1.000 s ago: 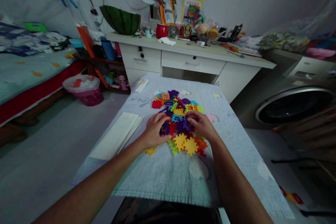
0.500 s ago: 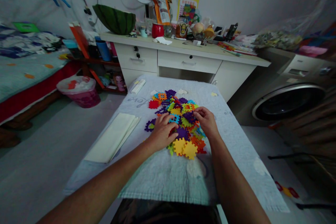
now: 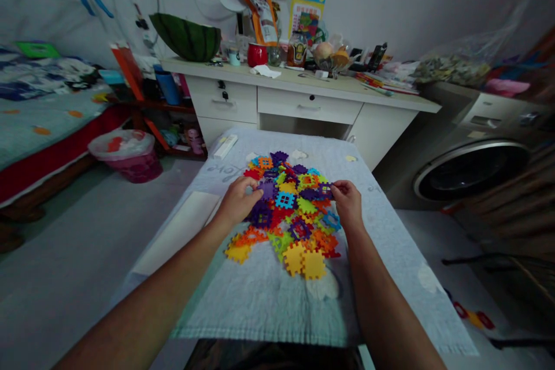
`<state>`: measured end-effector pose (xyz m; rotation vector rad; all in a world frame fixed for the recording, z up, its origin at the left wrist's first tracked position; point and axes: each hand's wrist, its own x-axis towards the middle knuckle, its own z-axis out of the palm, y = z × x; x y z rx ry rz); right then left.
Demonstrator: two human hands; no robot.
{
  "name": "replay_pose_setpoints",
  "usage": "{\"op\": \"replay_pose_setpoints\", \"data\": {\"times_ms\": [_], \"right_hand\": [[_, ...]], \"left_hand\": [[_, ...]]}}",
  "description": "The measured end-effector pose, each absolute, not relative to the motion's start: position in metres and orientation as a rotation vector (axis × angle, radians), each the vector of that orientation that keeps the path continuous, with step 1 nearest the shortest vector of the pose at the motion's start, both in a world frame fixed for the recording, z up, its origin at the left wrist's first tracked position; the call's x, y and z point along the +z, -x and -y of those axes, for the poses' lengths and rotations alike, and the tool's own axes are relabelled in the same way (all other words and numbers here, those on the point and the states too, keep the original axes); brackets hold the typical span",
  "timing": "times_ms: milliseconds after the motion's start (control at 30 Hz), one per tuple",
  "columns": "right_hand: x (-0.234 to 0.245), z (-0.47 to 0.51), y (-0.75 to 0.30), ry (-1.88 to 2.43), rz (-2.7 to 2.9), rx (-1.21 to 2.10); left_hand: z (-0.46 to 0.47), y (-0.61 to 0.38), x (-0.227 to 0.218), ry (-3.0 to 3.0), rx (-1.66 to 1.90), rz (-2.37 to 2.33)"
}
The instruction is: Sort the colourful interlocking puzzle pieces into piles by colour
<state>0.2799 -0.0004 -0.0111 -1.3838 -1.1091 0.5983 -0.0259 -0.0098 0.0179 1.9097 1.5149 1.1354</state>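
A heap of colourful interlocking plastic tiles (image 3: 291,214) in purple, orange, yellow, green, blue and red lies on a pale cloth-covered table (image 3: 269,300). My left hand (image 3: 236,202) rests at the heap's left edge, its fingers curled and pinching a purple tile (image 3: 267,189). On the right side of the heap my right hand (image 3: 348,202) pinches another purple tile (image 3: 324,191) between thumb and fingers. Two joined yellow tiles (image 3: 304,260) lie at the near edge of the heap.
A folded white cloth (image 3: 177,231) lies on the table's left side and a white remote-like bar (image 3: 225,146) at its far left corner. Behind stand a cluttered white desk (image 3: 303,98) with a halved watermelon (image 3: 186,37), a washing machine (image 3: 477,156) to the right, and a bed (image 3: 39,121) and pink bin (image 3: 125,153) to the left.
Both hands have shifted outward to the sides of the heap and each has pinched a purple tile. The tiles are spread wider, with more lying toward the near left.
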Motion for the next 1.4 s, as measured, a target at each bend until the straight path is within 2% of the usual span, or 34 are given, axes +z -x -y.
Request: {"op": "replay_pose_setpoints", "data": {"times_ms": [267, 533, 900, 1400], "right_hand": [[-0.024, 0.001, -0.288, 1.677, 1.456, 0.185], [-0.031, -0.001, -0.286, 1.772, 1.630, 0.212], [-0.028, -0.001, -0.284, 1.822, 1.714, 0.199], [-0.027, 0.000, -0.281, 1.832, 1.707, 0.193]], "left_hand": [[-0.043, 0.030, 0.000, -2.027, 0.888, -1.874], [-0.099, 0.017, -0.003, -2.033, 0.689, -1.962], [-0.127, 0.012, -0.004, -2.144, 0.595, -1.668], [-0.028, 0.010, 0.020, -2.187, 0.722, -1.094]]}}
